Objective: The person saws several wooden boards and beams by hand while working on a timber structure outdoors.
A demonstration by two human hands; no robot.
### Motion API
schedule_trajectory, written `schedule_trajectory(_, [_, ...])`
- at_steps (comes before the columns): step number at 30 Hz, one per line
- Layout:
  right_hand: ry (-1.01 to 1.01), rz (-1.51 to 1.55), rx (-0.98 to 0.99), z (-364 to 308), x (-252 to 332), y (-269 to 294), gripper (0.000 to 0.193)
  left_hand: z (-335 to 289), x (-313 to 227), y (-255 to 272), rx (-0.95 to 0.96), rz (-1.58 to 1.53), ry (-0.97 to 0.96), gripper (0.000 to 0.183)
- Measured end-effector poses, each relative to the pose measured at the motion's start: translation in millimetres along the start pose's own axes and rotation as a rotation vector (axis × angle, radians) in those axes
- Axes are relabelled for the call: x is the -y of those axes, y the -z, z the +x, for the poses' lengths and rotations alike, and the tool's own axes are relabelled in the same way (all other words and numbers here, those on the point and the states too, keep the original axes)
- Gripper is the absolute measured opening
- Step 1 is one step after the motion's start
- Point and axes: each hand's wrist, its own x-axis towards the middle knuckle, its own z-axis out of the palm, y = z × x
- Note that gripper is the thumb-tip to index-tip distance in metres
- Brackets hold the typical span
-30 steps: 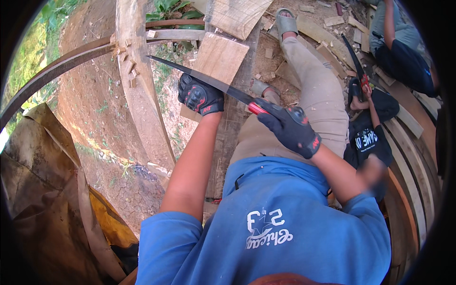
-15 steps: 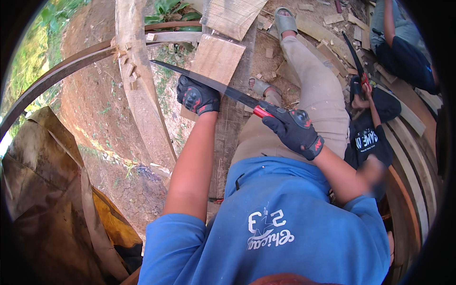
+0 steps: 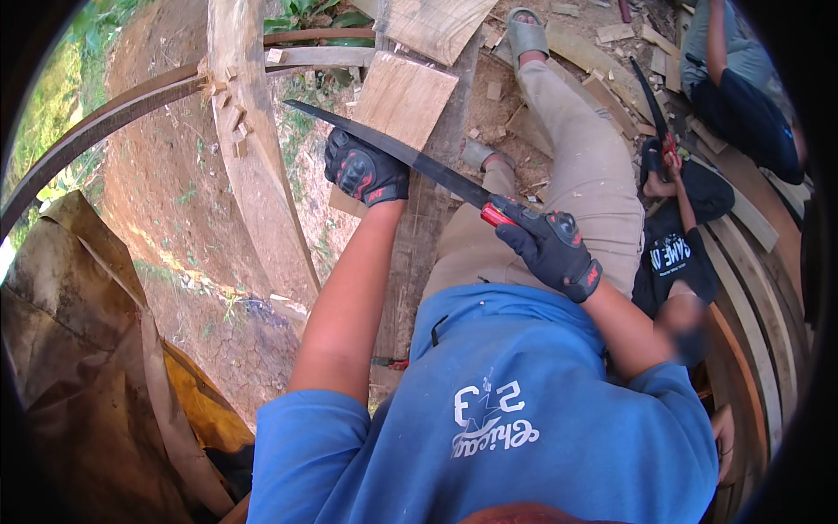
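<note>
A hand saw (image 3: 423,164) with a long dark blade and red-and-black handle lies slantwise across a light wooden board (image 3: 404,98). My right hand (image 3: 548,244), in a black glove with red marks, is closed round the saw's handle. Beside the blade, my left hand (image 3: 365,170), gloved the same way, grips the board with curled fingers; its fingertips are partly hidden. A corner of the board shows below this hand. The board rests on a weathered plank (image 3: 410,253) by my leg. Whether the teeth are in a cut cannot be made out.
A long upright timber (image 3: 249,140) with small wood offcuts (image 3: 234,118) on it stands left, near a curved wooden strip (image 3: 105,122). A brown tarp (image 3: 78,349) hangs lower left. Two people sit at right, one hand (image 3: 670,157) holding another saw (image 3: 648,96). Stacked planks (image 3: 751,288) lie behind.
My right hand has drawn the saw slightly back toward the lower right. My left hand stays on the board, and the whole view has shifted a little.
</note>
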Motion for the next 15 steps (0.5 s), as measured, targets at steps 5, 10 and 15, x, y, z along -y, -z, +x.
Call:
schedule_trajectory(5, [-0.066,-0.008,0.072,7,-3,10,0.042,5,-9,8,0.007,0.036,0.081,0.048])
schedule_trajectory(10, [0.075,0.016,-0.097,14,2,-4,0.043,4,-8,6,-0.076,0.109,0.081,0.033])
schedule_trajectory(15, [0.302,-0.016,-0.25,72,81,-25,0.045,17,-31,30,0.238,0.113,0.349,0.041])
